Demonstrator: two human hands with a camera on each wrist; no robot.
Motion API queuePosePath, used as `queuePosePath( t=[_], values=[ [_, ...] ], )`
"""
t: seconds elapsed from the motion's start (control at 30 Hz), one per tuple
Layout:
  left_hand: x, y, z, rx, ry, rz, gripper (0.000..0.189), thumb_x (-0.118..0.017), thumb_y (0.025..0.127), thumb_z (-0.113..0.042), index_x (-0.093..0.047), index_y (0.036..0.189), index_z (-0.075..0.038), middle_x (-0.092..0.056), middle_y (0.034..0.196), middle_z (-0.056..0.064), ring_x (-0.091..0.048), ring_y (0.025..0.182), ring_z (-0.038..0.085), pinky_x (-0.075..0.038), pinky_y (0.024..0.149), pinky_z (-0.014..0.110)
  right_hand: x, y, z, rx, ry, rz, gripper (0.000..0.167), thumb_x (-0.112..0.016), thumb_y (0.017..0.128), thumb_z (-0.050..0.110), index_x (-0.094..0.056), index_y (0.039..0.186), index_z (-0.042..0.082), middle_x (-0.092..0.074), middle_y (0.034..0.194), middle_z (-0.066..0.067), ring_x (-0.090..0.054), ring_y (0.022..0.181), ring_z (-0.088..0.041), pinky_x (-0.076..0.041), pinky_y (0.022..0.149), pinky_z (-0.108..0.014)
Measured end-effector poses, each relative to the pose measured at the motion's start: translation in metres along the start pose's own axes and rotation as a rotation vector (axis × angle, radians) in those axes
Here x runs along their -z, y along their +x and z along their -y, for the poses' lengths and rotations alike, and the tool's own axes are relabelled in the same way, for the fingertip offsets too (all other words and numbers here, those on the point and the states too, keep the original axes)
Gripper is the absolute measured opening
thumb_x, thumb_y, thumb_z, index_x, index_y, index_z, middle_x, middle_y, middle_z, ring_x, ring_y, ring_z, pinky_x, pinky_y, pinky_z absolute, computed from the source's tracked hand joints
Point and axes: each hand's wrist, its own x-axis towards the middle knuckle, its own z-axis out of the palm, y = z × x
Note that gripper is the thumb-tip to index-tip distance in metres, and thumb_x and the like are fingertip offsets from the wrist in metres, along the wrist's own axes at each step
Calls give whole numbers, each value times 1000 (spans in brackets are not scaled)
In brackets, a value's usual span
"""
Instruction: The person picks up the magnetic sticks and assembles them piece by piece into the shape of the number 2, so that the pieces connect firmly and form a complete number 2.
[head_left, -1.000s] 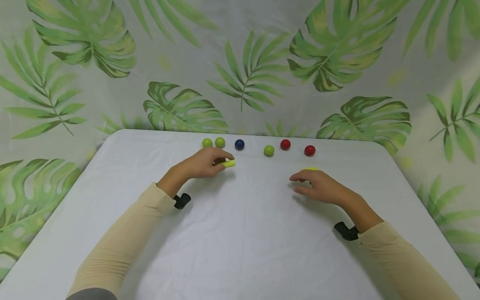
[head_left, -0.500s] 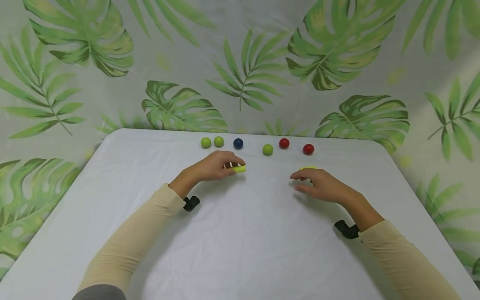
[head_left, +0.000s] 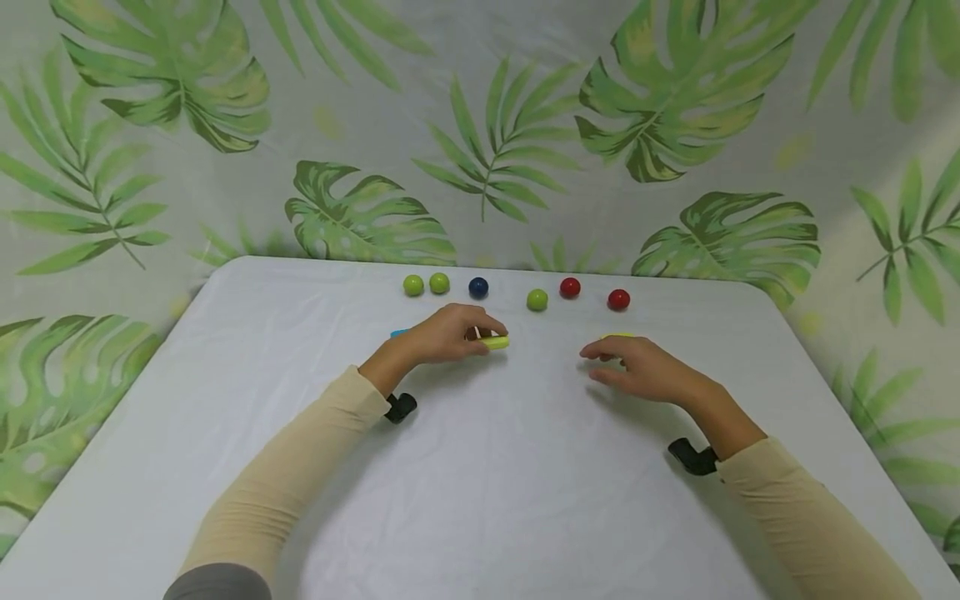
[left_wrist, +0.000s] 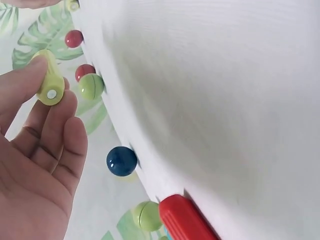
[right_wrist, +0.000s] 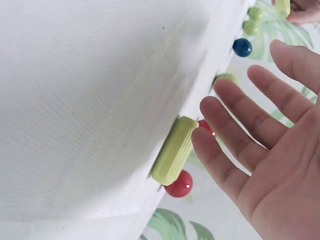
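My left hand (head_left: 447,335) pinches a yellow-green magnetic building stick (head_left: 495,342) between thumb and fingertips, above the white table. In the left wrist view the round silvery end of this stick (left_wrist: 51,93) faces the camera, and the other fingers are loosely bent. My right hand (head_left: 637,369) hovers with its fingers spread and holds nothing. Beside it on the cloth lies a second yellow-green stick (right_wrist: 175,150), mostly hidden behind the hand in the head view. A blue stick (head_left: 399,333) shows partly behind my left hand. A red stick (left_wrist: 185,217) lies below it in the left wrist view.
Along the table's far edge stand two green balls (head_left: 413,285) at left, a dark blue ball (head_left: 478,287), another green ball (head_left: 537,300), a red ball (head_left: 570,287) and a second red ball (head_left: 618,299). A leaf-patterned curtain (head_left: 517,242) hangs behind.
My left hand has moved right with the yellow-green stick, toward the right hand. The blue stick has come into view behind it. My right hand has stayed nearly still.
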Motion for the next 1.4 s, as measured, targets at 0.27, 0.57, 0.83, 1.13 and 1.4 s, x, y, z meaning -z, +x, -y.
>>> queuePosePath(
  t=[0.27,0.57,0.83,1.13,1.4],
  values=[
    [-6,15,2,23,12,4,31,-71,90,-8,-72,121,-13,-73,109,6,-69,95,18,-55,84,26,3,3,0,-8,16,4,34,-66,95,17,-65,125,2,-68,124,-14,-63,110,-32,-52,95,-52],
    [-7,17,3,87,18,11,31,-71,90,-8,-73,120,-13,-73,109,6,-68,98,17,-55,87,28,5,14,-4,33,6,3,33,-66,93,10,-65,123,-2,-69,123,-17,-65,108,-34,-52,95,-52],
    [-12,19,5,62,6,29,30,-70,92,-11,-72,122,-12,-73,112,7,-69,100,18,-55,88,26,15,37,-3,-62,-39,10,36,-66,93,12,-63,127,-1,-65,129,-18,-64,111,-35,-51,97,-53],
    [-6,13,11,107,-13,-1,31,-71,90,-10,-73,121,-12,-74,114,7,-69,101,19,-56,89,30,6,93,6,-86,-22,-55,39,-63,94,10,-59,133,3,-57,136,-17,-64,108,-31,-52,97,-48],
    [-6,16,7,83,-34,-9,31,-71,89,-7,-72,120,-9,-74,113,9,-70,101,22,-56,90,31,2,109,3,-101,-8,-114,44,-58,93,3,-54,137,4,-45,145,-21,-63,107,-35,-52,94,-48]
  ],
)
